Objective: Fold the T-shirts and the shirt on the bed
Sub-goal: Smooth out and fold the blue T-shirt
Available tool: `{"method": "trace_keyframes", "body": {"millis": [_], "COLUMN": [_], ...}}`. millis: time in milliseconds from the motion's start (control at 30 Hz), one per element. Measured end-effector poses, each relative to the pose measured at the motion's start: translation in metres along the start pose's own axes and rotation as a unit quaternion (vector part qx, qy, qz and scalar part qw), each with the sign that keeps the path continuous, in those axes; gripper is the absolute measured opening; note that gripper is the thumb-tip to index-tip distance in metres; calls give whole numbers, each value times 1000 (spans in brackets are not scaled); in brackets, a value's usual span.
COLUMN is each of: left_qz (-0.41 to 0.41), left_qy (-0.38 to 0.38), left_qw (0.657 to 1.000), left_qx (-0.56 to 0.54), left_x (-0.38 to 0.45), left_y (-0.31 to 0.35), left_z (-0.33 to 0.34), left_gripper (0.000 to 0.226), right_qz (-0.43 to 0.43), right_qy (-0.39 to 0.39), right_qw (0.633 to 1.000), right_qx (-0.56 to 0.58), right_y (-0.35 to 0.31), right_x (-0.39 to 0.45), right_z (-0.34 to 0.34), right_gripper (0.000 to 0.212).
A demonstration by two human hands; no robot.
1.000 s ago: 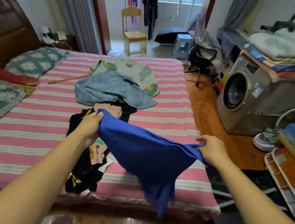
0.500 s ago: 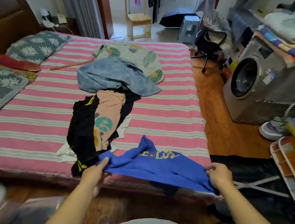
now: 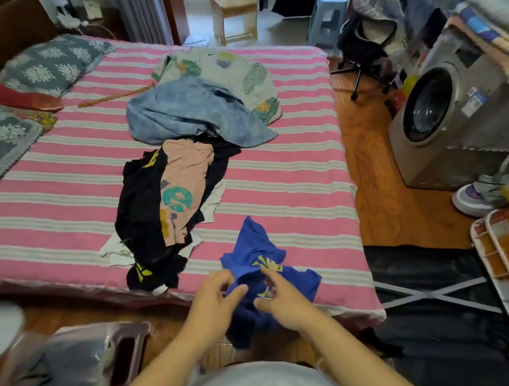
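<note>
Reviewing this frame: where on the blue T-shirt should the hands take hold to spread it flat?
Probably the two outer corners of the blue T-shirt, coming from the near bed edge. It lies bunched, part hanging off the bed, and the left hand and right hand both pinch its middle.

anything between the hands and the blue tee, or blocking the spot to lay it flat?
Nothing between: both hands, left and right, already grip the blue tee at the bed edge. The dark pile lies just left; bare stripes lie beyond.
</note>
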State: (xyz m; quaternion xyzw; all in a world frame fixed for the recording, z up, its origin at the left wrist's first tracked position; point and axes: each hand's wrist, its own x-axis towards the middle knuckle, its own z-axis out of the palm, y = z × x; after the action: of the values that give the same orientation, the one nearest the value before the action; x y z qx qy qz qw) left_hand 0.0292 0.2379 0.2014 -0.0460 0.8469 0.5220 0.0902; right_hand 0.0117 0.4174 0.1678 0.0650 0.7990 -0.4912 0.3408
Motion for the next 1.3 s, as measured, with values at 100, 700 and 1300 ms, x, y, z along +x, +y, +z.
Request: {"method": "trace_keyframes", "body": {"millis": [100, 700, 1300], "left_qz": [-13, -122, 3], "left_qy": [-28, -52, -46], "left_qw": [998, 883, 997], "left_qx": [-60, -451, -54], "left_x": [-2, 20, 24], "left_y": [19, 47, 51], "left_z": [-11, -87, -140], "left_gripper": [30, 22, 30], "right_qz": [-31, 27, -159], "right_qy": [26, -34, -99], "right_qw": [999, 975, 980], "right_qx": [32, 218, 61], "right_y": [-7, -19, -83], "right_x": [7, 14, -26], "right_z": [0, -16, -103], "right_gripper": [83, 50, 24]}}
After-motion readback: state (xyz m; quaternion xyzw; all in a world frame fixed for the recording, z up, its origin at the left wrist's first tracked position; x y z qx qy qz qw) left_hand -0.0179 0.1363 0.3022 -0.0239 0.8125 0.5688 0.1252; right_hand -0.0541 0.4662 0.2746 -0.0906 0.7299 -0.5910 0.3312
